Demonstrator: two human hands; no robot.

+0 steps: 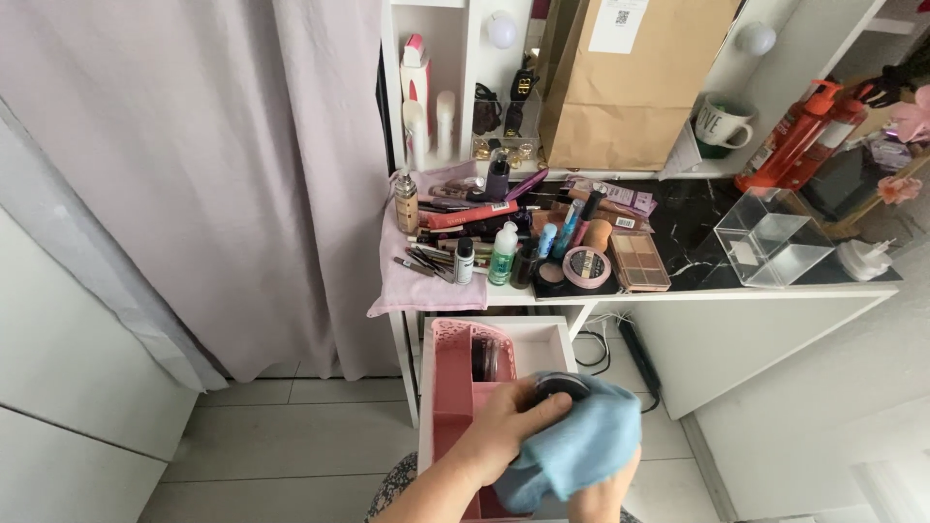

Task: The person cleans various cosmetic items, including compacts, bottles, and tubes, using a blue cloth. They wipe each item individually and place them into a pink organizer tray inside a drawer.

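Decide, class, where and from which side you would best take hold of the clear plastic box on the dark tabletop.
Grip the clear plastic box across its two upright side walls, coming from above. It appears to stand open side up and empty, so fingers could hook over the rim. Its right and front sides look free; the orange bottle stands close behind it.

A home dressing corner: a white desk (736,291) stood crowded with makeup palettes (637,260), brushes and bottles, a round-bulb mirror behind it, pale curtains (194,174) hanging beside, tiled floor below.
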